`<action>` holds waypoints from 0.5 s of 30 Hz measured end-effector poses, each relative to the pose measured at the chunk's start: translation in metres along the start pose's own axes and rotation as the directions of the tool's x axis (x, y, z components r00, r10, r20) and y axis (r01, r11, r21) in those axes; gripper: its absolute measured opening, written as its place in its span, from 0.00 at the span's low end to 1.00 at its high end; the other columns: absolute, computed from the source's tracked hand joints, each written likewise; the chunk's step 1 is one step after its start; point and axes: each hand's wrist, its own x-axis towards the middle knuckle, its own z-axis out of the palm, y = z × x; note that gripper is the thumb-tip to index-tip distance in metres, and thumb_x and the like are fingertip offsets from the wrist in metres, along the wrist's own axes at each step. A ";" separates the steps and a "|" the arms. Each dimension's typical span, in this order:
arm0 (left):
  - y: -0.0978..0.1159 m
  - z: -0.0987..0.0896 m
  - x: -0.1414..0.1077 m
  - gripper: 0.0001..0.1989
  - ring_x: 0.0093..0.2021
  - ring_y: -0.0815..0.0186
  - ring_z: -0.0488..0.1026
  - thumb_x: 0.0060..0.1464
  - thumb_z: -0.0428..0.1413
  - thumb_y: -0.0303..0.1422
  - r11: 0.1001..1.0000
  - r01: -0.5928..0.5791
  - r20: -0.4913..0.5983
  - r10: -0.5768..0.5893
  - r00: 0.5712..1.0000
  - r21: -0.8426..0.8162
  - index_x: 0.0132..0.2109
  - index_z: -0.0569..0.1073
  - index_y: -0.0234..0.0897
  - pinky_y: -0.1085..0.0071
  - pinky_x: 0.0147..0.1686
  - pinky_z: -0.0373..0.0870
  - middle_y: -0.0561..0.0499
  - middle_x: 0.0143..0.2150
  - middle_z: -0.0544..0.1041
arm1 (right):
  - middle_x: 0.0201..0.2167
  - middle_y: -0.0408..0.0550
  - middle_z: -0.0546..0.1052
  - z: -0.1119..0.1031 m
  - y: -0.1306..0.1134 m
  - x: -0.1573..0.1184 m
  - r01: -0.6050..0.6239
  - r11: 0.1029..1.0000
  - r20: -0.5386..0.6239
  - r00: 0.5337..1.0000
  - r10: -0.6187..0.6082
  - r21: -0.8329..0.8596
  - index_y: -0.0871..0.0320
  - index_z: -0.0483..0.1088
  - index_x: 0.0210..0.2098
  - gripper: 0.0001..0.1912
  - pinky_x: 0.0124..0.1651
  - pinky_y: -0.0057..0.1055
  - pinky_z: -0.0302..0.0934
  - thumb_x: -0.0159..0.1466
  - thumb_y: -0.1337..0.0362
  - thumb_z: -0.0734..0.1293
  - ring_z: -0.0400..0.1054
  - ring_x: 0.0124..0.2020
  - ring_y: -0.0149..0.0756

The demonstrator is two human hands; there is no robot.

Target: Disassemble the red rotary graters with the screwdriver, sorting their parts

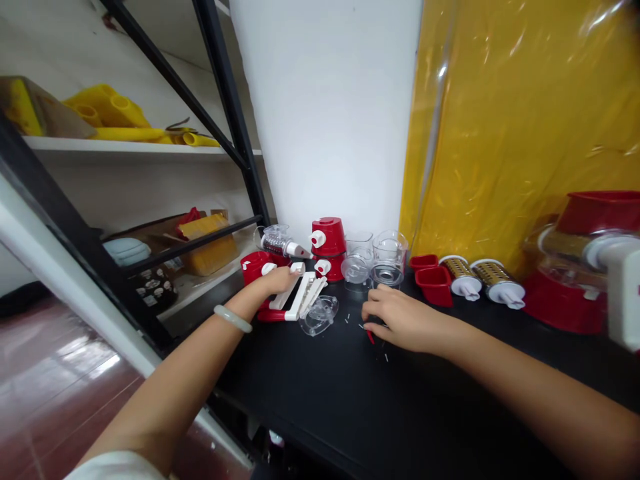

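My left hand (281,280) has its fingers closed at the end of a white crank handle (300,297), one of several lying side by side with red grips. Beside them lies a clear plastic base plate (320,315). My right hand (393,316) rests low over the black table with its fingers curled and thumb down. A small red piece (370,337) shows just under that thumb, and small white pins (387,358) are scattered around it. Whatever sits between the right fingertips is too small to make out.
Behind my hands stand stacked red grater bodies (329,248) and clear plastic housings (389,257). Red hoppers (434,285) and metal grating drums (497,283) lie to the right, before an assembled rotary grater (570,280). A black-framed shelf (200,227) borders the left.
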 end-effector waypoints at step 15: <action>0.004 0.012 -0.007 0.18 0.51 0.57 0.75 0.64 0.57 0.39 0.995 0.044 0.006 -0.045 0.999 0.087 0.56 0.71 0.35 0.54 0.49 0.75 0.44 0.55 0.74 | 0.44 0.52 0.68 0.001 0.002 -0.002 0.040 0.999 -0.016 0.999 -0.039 0.007 0.59 0.74 0.45 0.09 0.54 0.40 0.58 0.71 0.61 0.65 0.59 0.49 0.40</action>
